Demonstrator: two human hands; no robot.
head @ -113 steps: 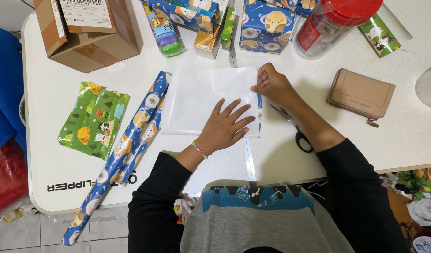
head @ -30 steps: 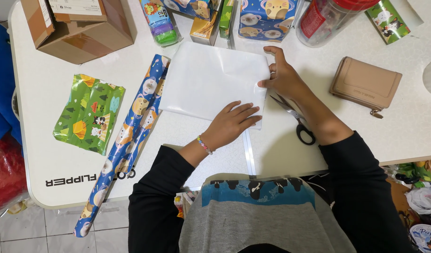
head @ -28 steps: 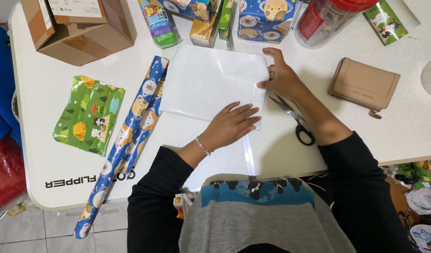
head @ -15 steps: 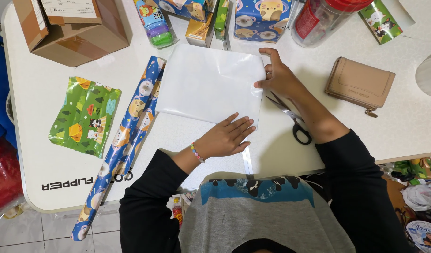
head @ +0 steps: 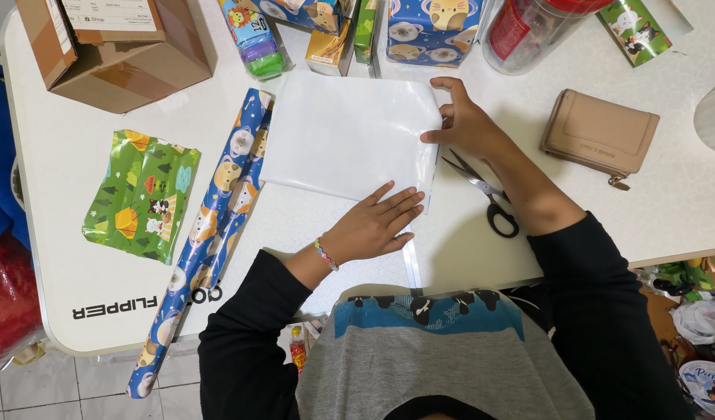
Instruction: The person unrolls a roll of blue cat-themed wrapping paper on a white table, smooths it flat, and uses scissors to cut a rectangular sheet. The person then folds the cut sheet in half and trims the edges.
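A folded sheet of wrapping paper [head: 343, 132], white side up, lies flat on the white table [head: 93, 109]. My left hand [head: 378, 224] rests palm down with spread fingers on the sheet's near right corner. My right hand [head: 465, 124] presses on the sheet's right edge, thumb on the paper. The sheet's left side runs into a roll of blue animal-print wrapping paper [head: 209, 220] that lies diagonally and overhangs the table's front edge.
Black-handled scissors [head: 485, 199] lie under my right forearm. A tan wallet [head: 601, 132] sits right. A green piece of wrapping paper [head: 140, 193] lies left, a cardboard box [head: 112, 43] far left. Blue wrapped boxes [head: 433, 29] and a red-lidded jar [head: 532, 31] line the back.
My left hand has slid toward me along the sheet to its near edge. My right hand has moved from the top right corner down the right edge.
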